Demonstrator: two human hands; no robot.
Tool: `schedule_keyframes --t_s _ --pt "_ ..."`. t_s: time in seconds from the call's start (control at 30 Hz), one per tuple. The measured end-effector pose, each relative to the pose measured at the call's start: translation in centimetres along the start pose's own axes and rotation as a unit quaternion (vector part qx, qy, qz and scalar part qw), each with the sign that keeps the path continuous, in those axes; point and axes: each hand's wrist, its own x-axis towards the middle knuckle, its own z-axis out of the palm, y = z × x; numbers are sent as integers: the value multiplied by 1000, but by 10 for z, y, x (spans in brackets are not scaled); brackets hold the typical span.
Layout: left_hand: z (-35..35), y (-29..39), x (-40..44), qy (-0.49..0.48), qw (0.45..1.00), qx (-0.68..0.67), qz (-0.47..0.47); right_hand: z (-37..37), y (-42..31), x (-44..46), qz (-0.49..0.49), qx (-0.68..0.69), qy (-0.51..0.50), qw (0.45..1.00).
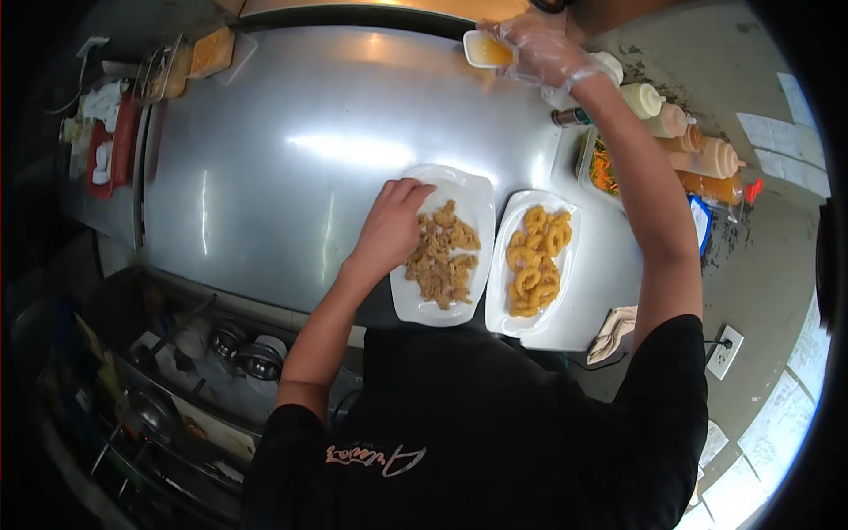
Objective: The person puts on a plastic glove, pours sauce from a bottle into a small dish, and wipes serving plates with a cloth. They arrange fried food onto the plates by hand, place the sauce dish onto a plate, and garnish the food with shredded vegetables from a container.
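My left hand (395, 223) is bare, with its fingers bent over the left rim of a white oval plate (462, 184). Whether the thumb is under the rim is hidden. Brown fried pieces (442, 261) lie on that plate. Close beside it on the right, a second white plate (565, 219) carries golden fried rings (534, 265). Up at the far right of the counter, my right hand (543, 55) wears a clear plastic glove. It is closed on a small white sauce dish (486, 51) with yellow sauce in it.
The steel counter (265, 150) spans the middle. Squeeze bottles (707, 159) and a container of shredded vegetables (601, 168) line the right wall. A folded cloth (612, 334) lies near the lower right. A red tray (113, 159) stands left; metal bowls (256, 358) sit lower left.
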Motion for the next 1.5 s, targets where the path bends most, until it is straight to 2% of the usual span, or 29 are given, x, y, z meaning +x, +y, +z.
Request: schedule_keyframes --t_s 0.07,0.1,0.2,0.4,0.53,0.63,0.67,0.77,0.87,0.97,1.07,1.27,1.37,1.5 --pt "13 7 -3 -14 1000 13 6 5 -24 -24 -2 -10 0 1000" --pt "18 10 -4 -23 999 23 13 0 -35 -35 -53 3 7 999" --pt "29 13 -12 -29 998 45 30 22 -67 -66 -90 57 28 994" --pt "35 15 -30 -12 998 45 51 36 -132 -109 -4 140 -57 989" --pt "24 21 -45 21 999 15 31 50 -157 -128 -1 150 -8 989" --pt "14 15 -59 45 999 5 6 52 -172 -132 35 136 -40 989" --pt "12 12 -64 56 998 1 0 53 -175 -134 40 126 -46 990" --pt "8 2 -69 59 998 -5 -6 63 -183 -141 -4 120 49 992" --pt "8 -3 -68 60 998 2 0 66 -188 -144 19 116 17 993" --pt "14 -8 -61 54 999 -4 -4 64 -193 -147 3 93 33 995" --pt "21 -10 -58 49 998 -28 -20 47 -203 -148 58 140 -15 988" --pt "30 -12 -56 56 996 -58 -47 70 -195 -151 45 148 -32 987" --pt "32 -15 -57 68 996 -41 -42 56 -201 -150 91 170 -110 975" --pt "33 -20 -58 81 996 -39 -27 66 -200 -158 41 148 -79 985"
